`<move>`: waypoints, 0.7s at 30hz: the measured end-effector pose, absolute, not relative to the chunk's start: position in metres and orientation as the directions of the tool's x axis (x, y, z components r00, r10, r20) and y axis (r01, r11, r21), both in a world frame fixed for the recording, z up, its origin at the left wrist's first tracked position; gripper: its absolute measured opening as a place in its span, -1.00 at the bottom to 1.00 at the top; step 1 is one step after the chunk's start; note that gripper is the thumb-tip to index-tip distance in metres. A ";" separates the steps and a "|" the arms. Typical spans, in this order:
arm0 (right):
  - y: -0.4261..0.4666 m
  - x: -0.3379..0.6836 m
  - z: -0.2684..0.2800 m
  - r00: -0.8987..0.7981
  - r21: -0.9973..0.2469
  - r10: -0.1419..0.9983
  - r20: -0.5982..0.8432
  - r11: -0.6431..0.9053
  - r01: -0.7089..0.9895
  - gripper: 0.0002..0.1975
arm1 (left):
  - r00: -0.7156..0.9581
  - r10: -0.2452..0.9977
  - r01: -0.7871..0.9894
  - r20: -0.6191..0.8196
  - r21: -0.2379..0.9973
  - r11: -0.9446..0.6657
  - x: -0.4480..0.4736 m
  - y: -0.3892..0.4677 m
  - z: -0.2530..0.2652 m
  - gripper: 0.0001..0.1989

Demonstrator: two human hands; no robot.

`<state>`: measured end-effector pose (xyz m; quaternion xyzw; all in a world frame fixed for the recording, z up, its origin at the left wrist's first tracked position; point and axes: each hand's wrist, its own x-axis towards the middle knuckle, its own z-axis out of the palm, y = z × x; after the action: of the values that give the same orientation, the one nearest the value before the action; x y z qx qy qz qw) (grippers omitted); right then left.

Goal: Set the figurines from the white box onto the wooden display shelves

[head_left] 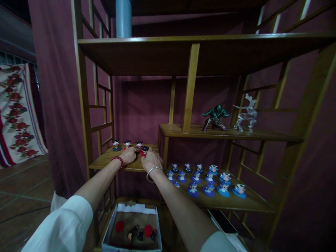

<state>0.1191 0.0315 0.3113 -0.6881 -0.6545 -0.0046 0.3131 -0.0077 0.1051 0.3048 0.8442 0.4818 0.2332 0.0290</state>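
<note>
A tall wooden display unit (191,87) fills the far side of the room, its shelves stepped at different heights. On its lower right shelf (252,203), blue-based figurines (193,189) stand in loose rows; above them are a dark green figure (216,115) and a clear deer (246,117). Low at the near left lies an open carton (138,209), holding small dark figurines (140,234) and two red discs (119,226).

Both hands meet at the left shelf (105,161). The right hand (152,160) appears to have its fingers closed on a red figurine (145,150) at the shelf's right end; its base is hidden. The left hand (128,156) lies just to the left, forefinger stretched toward that figurine; whether it touches or grips anything cannot be told. Farther back, three matching figurines (116,145) form a row.

The step in hand is judged to be settling the red figurine beside this row. The next move would call for squaring its base on the wood, then loosening the right fingers without nudging the neighbours.
</note>
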 end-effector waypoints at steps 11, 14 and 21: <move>0.046 0.120 0.320 0.235 -0.519 0.925 0.300 -0.048 0.853 -0.35 | 0.400 0.842 0.836 0.363 0.233 -0.497 -0.006 0.096 0.307 -0.45; 0.051 0.121 0.324 0.243 -0.507 0.936 0.253 -0.086 0.858 -0.28 | 0.391 0.850 0.847 0.352 0.224 -0.482 -0.006 0.094 0.308 -0.46; 0.065 0.124 0.326 0.252 -0.452 0.945 0.207 -0.136 0.882 -0.21 | 0.375 0.841 0.856 0.390 0.201 -0.476 -0.005 0.088 0.309 -0.49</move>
<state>0.1239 0.0650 0.3256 -0.7509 -0.6082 0.0639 0.2494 -0.0049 0.0878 0.3089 0.8291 0.5118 0.2245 -0.0171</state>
